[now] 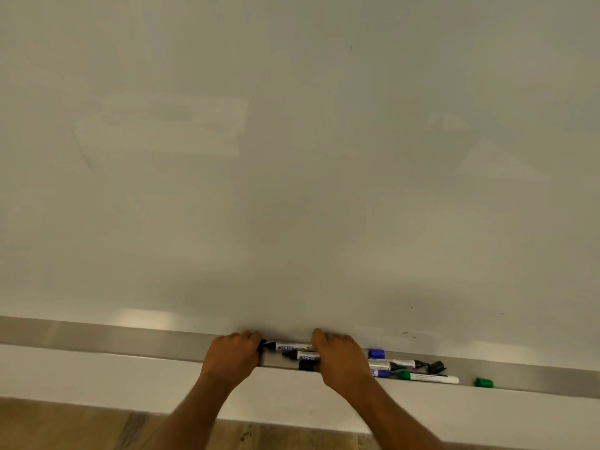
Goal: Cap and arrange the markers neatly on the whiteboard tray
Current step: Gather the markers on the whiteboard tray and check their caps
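Several markers lie in the metal whiteboard tray [130,339]. My left hand [232,352] is curled around the black left end of the top black marker [290,346]. My right hand [337,355] covers that marker's right end and lies over two more markers, a second black-tipped marker [305,355] and a black-capped marker [306,365]. Right of my right hand sit a loose blue cap [376,353], an uncapped black marker [402,363], a loose black cap [436,366], a blue marker [383,373] and a green marker [428,379]. A loose green cap [483,382] lies furthest right.
The whiteboard [292,157] fills the view above the tray, with faint smudges and a few small dark marks. A white ledge [97,378] runs below the tray, and wooden flooring [65,427] shows at the bottom left.
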Tool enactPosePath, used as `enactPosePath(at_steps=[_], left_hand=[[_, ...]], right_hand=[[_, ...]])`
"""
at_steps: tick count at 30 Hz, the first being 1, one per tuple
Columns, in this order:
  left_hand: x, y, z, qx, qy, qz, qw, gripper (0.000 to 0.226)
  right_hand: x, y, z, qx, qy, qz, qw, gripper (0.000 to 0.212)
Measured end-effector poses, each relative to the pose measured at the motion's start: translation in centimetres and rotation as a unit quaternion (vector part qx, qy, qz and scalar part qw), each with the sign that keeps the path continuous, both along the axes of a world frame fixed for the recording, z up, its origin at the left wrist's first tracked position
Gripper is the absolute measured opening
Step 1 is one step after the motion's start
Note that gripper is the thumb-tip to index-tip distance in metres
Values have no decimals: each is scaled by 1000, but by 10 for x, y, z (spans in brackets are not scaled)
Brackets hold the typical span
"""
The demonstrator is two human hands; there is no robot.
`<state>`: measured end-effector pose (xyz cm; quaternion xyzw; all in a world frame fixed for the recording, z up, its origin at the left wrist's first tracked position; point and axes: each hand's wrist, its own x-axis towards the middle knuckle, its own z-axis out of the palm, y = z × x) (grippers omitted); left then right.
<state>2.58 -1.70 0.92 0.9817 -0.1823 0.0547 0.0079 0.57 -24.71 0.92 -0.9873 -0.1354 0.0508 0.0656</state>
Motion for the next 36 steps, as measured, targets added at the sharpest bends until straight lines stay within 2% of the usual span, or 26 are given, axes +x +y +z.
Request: enactPosePath(at_steps=[6,13,20,23,31,36], left_hand=[[-2,7,3,-114,8,39,993,14],[-5,10,7,-237,-9,23,971,25],[-8,0,6,-288,-19,-19,957,27],[-10,-7,6,-304,-15,-26,952,36],[-14,-24,15,-309,-19,-77,948,40],[-14,-28,15,-297,-8,-91,950,35]], right_hand=[[-9,-8,4,105,-63,8,992,20],[-11,-10,16,229,-99,16,968,24],[-20,-14,20,338,-127,-61,931,18],[-24,-17,20,366,-126,-70,919,20],[-30,-23,22,384,-132,-78,910,21],[-32,-26,27,389,-130,-52,911,22]])
